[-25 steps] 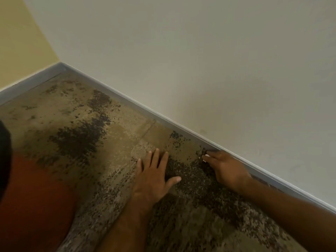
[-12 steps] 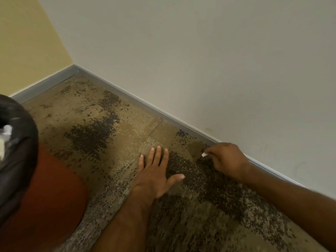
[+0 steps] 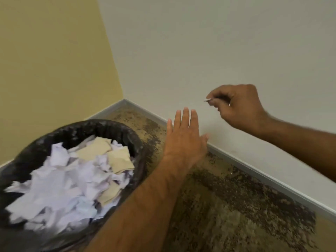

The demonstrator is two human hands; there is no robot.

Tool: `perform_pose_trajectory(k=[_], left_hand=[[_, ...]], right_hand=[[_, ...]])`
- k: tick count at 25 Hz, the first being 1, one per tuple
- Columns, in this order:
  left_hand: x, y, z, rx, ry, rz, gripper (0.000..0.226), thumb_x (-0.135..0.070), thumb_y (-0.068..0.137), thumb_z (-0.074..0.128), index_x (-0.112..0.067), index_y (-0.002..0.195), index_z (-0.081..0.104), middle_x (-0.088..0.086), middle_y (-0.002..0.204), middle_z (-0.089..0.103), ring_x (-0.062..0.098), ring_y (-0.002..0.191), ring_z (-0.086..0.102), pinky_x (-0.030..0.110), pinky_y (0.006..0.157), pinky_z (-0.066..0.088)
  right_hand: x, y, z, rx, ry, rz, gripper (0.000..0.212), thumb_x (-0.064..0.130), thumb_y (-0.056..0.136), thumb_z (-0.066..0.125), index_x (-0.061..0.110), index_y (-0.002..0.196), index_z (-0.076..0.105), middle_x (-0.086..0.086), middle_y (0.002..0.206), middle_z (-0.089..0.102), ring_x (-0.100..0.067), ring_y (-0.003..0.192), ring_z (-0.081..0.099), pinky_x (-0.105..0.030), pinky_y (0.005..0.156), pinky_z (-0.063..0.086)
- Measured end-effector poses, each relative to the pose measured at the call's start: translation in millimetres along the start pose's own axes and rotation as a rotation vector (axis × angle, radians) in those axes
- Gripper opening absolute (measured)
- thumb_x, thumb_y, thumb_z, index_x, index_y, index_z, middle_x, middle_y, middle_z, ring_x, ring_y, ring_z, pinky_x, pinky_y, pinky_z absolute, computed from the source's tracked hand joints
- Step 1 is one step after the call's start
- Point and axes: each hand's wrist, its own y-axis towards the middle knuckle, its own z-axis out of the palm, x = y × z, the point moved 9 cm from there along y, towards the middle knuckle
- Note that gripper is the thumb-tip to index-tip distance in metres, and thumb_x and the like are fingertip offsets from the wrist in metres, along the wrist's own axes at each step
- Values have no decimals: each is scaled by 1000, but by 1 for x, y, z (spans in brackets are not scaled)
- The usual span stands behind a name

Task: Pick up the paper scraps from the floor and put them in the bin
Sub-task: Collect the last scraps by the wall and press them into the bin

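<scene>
Pretty far along here, I'd say. The round bin lined with a black plastic bag [image 3: 101,128] is sitting in the corner, already piled with torn white and tan paper pieces [image 3: 72,179], so most of the collecting looks done.

The right hand [image 3: 238,108] is hanging in the air well to the right of the bin, against the white wall, fingers curled and pinching one small white paper scrap [image 3: 207,100] between the fingertips. That scrap isn't over the bin yet, so dropping it in is what's left.

The left hand [image 3: 183,140] is hovering just right of the bin's rim, fingers straight, carrying nothing.

I'm not seeing any loose scraps on the speckled brown carpet floor [image 3: 236,206] right of the bin, though that's only the visible bit.
</scene>
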Motion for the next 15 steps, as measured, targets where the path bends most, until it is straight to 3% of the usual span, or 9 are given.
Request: perform_pose_trajectory(k=[5, 8, 10, 13, 15], left_hand=[[78, -38, -121, -90, 99, -52, 68, -42, 102, 32, -13, 155, 0, 7, 164, -2, 28, 150, -6, 50, 122, 1], [155, -77, -157, -128, 103, -151, 66, -39, 100, 39, -12, 154, 11, 8, 162, 14, 29, 149, 7, 50, 120, 10], [210, -109, -164, -114, 73, -245, 65, -39, 100, 41, -13, 153, 16, 6, 160, 21, 29, 148, 12, 49, 120, 12], [274, -154, -154, -58, 68, -401, 65, -45, 101, 38, -14, 154, 16, 6, 161, 21, 28, 149, 12, 48, 121, 14], [307, -178, -149, -67, 91, -521, 63, -48, 100, 37, -14, 151, 21, 7, 157, 29, 31, 144, 23, 47, 116, 25]], right_hand=[[144, 46, -1, -56, 251, -139, 7, 9, 83, 72, 13, 87, 76, 18, 72, 65, 4, 65, 63, -9, 63, 48], [211, 40, 48, 64, 278, -225, 7, 8, 80, 75, 14, 84, 75, 11, 71, 70, 0, 64, 64, -13, 63, 49], [243, 23, 95, 220, 188, -306, 9, 10, 81, 73, 17, 85, 75, 8, 76, 74, -5, 67, 67, -26, 68, 55], [258, -8, 160, 507, 1, -390, 19, 12, 88, 65, 18, 103, 75, 2, 104, 75, -18, 94, 69, -38, 84, 55], [251, -20, 182, 614, -77, -369, 30, 15, 90, 62, 19, 120, 69, -2, 130, 63, -20, 120, 57, -36, 101, 45]])
